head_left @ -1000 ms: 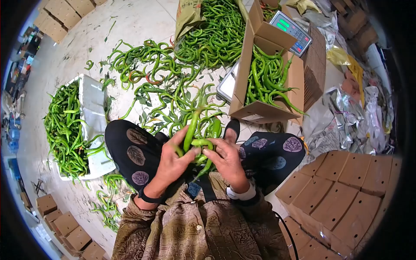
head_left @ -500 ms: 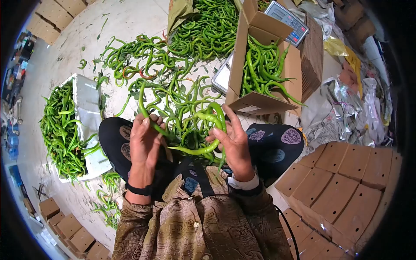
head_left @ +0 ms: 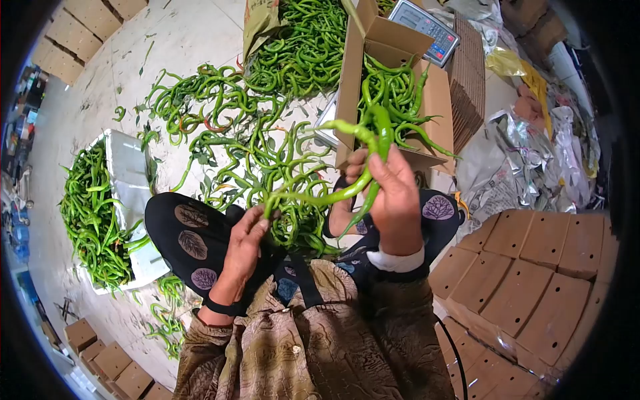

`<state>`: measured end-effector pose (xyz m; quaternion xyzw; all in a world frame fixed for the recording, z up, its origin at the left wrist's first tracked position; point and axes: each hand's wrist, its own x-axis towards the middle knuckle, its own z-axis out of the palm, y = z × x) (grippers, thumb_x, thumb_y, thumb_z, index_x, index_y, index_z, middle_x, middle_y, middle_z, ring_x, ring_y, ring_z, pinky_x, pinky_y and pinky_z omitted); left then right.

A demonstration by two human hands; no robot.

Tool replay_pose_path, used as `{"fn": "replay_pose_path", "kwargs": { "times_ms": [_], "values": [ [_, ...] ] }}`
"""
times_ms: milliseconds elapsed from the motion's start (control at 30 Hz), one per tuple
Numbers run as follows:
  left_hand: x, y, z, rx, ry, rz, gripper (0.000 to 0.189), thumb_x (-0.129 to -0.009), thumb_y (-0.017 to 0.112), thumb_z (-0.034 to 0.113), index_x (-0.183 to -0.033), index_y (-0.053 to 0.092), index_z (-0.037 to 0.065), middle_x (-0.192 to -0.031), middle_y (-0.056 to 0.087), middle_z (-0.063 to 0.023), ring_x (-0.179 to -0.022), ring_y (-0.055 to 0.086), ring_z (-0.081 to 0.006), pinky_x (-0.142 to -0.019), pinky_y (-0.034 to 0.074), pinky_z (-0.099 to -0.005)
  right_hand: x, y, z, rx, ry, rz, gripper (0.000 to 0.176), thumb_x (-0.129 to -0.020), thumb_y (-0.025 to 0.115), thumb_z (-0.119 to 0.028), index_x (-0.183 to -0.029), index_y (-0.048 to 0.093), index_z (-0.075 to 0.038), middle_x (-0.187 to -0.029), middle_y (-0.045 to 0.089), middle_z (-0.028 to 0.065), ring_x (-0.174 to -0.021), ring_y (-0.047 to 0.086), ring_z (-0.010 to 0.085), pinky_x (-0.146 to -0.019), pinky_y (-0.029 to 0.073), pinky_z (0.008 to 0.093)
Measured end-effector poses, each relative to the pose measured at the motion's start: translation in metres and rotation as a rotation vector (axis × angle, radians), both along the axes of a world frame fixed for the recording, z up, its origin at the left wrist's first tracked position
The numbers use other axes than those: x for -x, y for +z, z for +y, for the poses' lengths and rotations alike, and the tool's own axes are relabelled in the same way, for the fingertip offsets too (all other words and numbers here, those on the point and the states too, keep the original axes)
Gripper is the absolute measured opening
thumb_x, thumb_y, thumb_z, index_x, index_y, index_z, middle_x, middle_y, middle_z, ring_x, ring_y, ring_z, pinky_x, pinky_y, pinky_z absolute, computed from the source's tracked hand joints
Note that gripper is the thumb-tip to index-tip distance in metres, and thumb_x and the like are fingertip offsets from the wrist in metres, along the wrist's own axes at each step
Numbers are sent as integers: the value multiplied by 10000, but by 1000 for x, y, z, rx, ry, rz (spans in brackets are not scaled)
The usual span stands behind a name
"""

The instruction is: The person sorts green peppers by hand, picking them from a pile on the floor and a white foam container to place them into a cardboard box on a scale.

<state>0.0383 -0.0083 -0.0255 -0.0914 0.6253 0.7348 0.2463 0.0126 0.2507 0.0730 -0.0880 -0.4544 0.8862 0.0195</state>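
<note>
Peppers (head_left: pixel 375 133) — maybe three — in right hand (head_left: pixel 395 195)

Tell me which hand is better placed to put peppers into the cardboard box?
Right. The right hand grips several green peppers close to the cardboard box; the left hand is lower, at the floor pile.

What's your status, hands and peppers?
Right hand shut on pepper bunch, raised by cardboard box. Left hand at floor pile, grip unclear. Nothing between bunch and box.

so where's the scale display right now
Top of the head view, right of centre: the scale display sits just behind the open cardboard box of green peppers, beyond the right hand.
</note>
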Motion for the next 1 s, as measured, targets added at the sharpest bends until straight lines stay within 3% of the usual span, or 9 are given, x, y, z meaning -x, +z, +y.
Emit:
{"fn": "replay_pose_path", "kwargs": {
  "times_ms": [33,100,167,200,433,633,767,833,1000],
  "values": [
    [-1,2,0,179,-112,135,452,-948,570,226,-1309,480,-30,-1214,608,-172,-693,625,-175,-494,504,-284,5,0,8,3,-19,26,321,-1002,484,-138,-1295,489,-7,-1020,615,91,-897,603,168,-851,490,305],
    [-3,2,4,119,-85,141,522,-931,586,201,-1368,438,-43,-1239,581,-191,-612,609,-181,-465,483,-276,7,9,21,-62,-70,45,319,-998,502,-139,-1286,492,-3,-1041,624,93,-911,613,170,-849,489,295],
    [-1,19,9,130,-28,47,515,-914,610,183,-1349,457,-46,-1224,585,-193,-722,638,-179,-448,482,-262,4,21,24,-107,-92,57,311,-993,506,-123,-1277,493,3,-1054,627,96,-923,615,168,-855,489,296],
    [0,26,15,67,32,34,505,-899,650,145,-1331,480,-56,-1190,615,-153,-1027,615,-184,-928,473,-300,4,24,22,-137,-88,65,304,-989,510,-108,-1269,493,9,-1067,630,99,-936,617,165,-861,489,298],
    [19,76,53,-303,-60,110,604,-848,729,159,-1330,455,-78,-1150,610,-147,-988,632,-196,-919,488,-322,-7,13,-2,-115,-48,119,270,-961,509,-28,-1227,502,21,-1104,635,116,-973,611,160,-921,474,314],
    [30,73,74,-286,114,168,293,-928,628,97,-1167,575,-64,-1093,625,-127,-929,650,-187,-827,533,-317,-18,-2,-3,-102,-24,78,276,-911,567,21,-1185,538,15,-1116,647,104,-1021,614,155,-952,456,291],
    [30,71,75,-373,178,5,339,-936,622,142,-1211,543,-40,-1109,614,-125,-953,643,-204,-848,532,-331,-22,-2,-10,-602,-54,169,214,-833,638,46,-1037,655,-15,-1117,684,108,-1044,651,209,-931,466,312],
    [28,70,71,-494,193,-189,389,-941,628,227,-1236,519,-2,-1136,600,-123,-976,634,-219,-866,525,-348,-24,-9,-14,-1169,-221,325,207,-800,663,38,-1001,682,-4,-1075,701,151,-1048,656,302,-920,496,336],
    [26,81,73,-477,127,-164,559,-914,679,200,-1381,397,77,-1075,636,-69,-924,636,-164,-791,535,-311,-22,-25,-25,-1287,-372,616,294,-711,643,42,-973,708,-74,-1085,692,72,-1107,637,300,-950,451,406]
  ]
}}
